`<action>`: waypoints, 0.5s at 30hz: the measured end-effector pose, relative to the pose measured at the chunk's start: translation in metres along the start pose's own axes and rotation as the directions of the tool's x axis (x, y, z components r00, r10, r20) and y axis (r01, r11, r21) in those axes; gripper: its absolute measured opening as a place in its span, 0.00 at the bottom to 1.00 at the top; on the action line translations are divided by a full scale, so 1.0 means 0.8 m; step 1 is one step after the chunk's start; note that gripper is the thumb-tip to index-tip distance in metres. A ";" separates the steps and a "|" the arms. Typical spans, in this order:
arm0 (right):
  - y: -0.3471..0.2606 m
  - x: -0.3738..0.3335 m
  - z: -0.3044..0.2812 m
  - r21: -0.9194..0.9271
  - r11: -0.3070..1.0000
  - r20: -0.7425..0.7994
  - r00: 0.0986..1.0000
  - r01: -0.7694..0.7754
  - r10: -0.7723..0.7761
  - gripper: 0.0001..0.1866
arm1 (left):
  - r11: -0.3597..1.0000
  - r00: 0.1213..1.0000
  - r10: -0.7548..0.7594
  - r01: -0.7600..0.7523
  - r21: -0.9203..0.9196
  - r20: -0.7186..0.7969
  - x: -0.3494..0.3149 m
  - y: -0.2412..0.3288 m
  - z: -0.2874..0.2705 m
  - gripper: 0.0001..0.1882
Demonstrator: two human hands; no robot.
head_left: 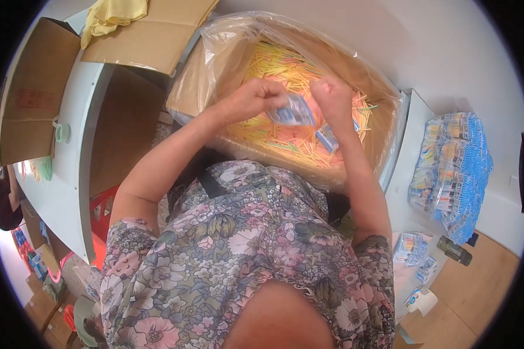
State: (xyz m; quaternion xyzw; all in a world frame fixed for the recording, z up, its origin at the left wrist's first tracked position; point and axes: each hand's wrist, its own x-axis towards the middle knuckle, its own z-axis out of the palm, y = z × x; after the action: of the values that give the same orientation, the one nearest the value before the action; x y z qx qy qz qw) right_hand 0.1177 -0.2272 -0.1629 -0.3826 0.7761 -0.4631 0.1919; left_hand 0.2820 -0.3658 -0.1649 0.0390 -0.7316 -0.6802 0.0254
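My left hand is closed, its thumb and fingers pinching the edge of a small clear plastic bag with blue print. The bag is slightly blurred. My right hand is curled into a fist just right of the bag, and whatever its fingers hold is hidden. Both hands are over a large cardboard box lined with a clear plastic sheet. Thin coloured sticks in yellow, orange, pink and green fill it loosely. A blue-and-white packet rests on the sticks beside my right wrist.
Filled blue-and-white packets are heaped on the surface at right, with smaller packets and a dark green cylinder nearer me. At left stand a white table, an open carton and a yellow cloth.
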 end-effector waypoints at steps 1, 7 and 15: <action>0.002 -0.015 -0.001 -0.037 0.999 0.056 0.998 -0.020 0.022 0.14 | 0.994 0.992 -0.104 0.101 -0.048 -0.065 0.000 -0.004 -0.001 0.07; 0.014 -0.086 -0.004 -0.304 0.952 0.610 0.775 0.037 0.165 0.13 | 0.948 0.996 -0.046 0.019 -0.318 -0.077 0.009 -0.004 0.004 0.10; -0.036 -0.049 -0.053 0.633 0.722 0.147 0.959 -0.279 0.242 0.08 | 0.983 0.988 -0.022 -0.006 -0.184 -0.151 0.003 0.004 -0.005 0.07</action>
State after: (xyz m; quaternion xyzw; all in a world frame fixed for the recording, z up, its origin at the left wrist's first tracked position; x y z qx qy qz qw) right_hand 0.1271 -0.1805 -0.1195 -0.1919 0.6084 -0.6604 0.3961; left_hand 0.2798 -0.3696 -0.1613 0.0914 -0.6615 -0.7398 0.0821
